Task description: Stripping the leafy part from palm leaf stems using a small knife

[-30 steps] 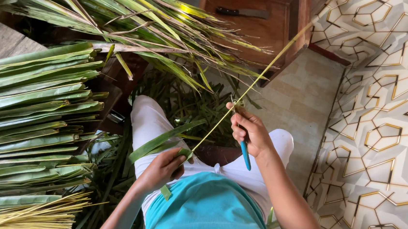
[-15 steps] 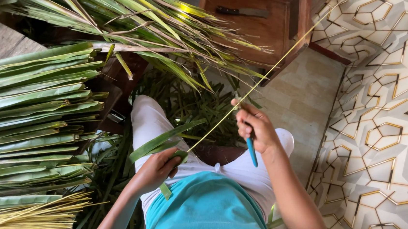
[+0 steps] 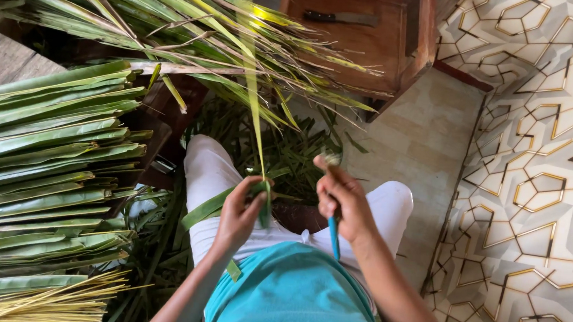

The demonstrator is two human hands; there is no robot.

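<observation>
While a neat stack of stripped leaves and a bundle of pale ribs lie at the left, a large heap of uncut fronds waits ahead, so I judge much work remains. The left hand pinches a long leaf strip standing upright; the right hand is closed around a blue-handled knife. Open floor lies rightward; the wooden table edge crowds the front.
</observation>
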